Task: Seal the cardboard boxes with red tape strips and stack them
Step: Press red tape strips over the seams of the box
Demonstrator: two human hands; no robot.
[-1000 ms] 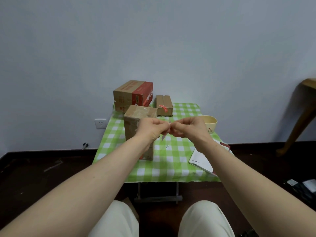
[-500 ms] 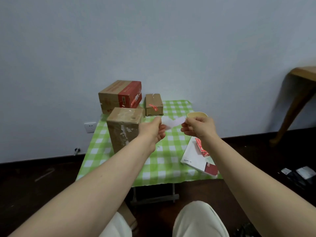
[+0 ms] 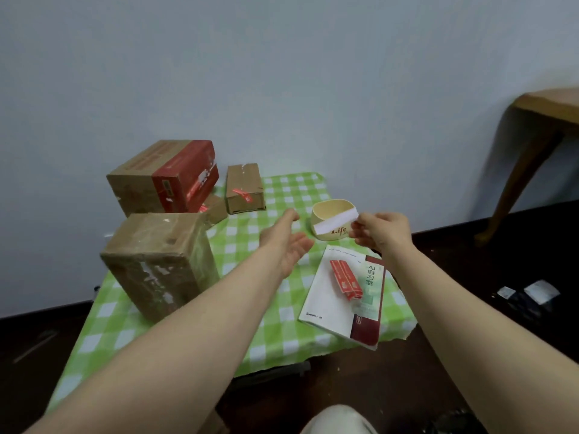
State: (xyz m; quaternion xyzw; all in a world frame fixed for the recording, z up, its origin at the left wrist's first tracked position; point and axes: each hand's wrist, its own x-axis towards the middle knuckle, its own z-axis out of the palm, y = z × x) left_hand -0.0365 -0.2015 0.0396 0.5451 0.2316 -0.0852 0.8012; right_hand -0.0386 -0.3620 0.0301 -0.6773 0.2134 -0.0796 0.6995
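Red tape strips (image 3: 346,279) lie on the booklet (image 3: 326,297), right of the boxes.
Right hand (image 3: 380,231) pinches a white strip (image 3: 336,221) before the cup (image 3: 329,206); left hand (image 3: 286,242) fingers spread, holding nothing.

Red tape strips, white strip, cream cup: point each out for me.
red tape strips (image 3: 346,281), head view, middle of the pair.
white strip (image 3: 335,221), head view, its middle.
cream cup (image 3: 329,235), head view, front wall.

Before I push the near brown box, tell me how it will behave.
The near brown box seems to stand on end, taller than wide, so a high push would probably tip it. Its creased, taped walls suggest it may dent.
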